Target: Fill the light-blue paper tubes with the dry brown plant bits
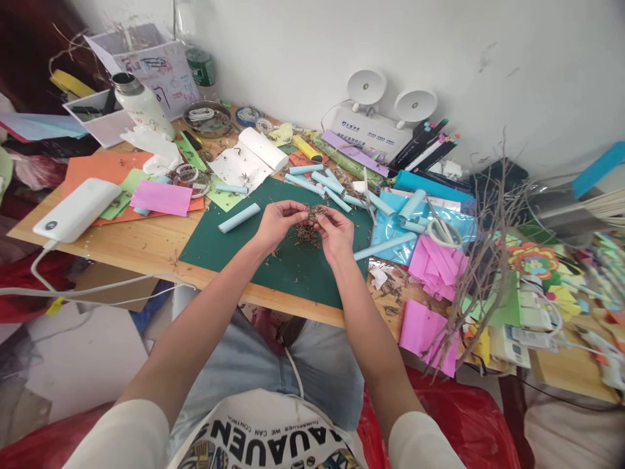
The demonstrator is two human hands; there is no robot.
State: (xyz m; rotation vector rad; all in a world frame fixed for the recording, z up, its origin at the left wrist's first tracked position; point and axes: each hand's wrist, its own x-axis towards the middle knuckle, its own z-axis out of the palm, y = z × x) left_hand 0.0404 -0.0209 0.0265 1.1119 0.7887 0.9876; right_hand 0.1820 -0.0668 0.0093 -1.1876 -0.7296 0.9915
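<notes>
My left hand point(280, 225) and my right hand point(334, 231) meet above the dark green cutting mat point(229, 251). Between their fingertips is a clump of dry brown plant bits point(316, 212), with fingers of both hands closed on it. Below the hands lies a small pile of the same brown bits point(306, 236) on the mat. To the left of my left hand rests a rolled light blue paper tube point(239, 217). Several more blue tubes point(305, 185) lie behind the hands at the mat's back edge.
At the right stand bare twigs point(481, 280) beside scissors point(445, 231) and pink crepe paper point(430, 332). A white power bank point(77, 210) with a cable sits at the left edge. An open bottle point(141, 104) stands behind it. A twin-lamp emergency light point(374, 127) leans against the wall.
</notes>
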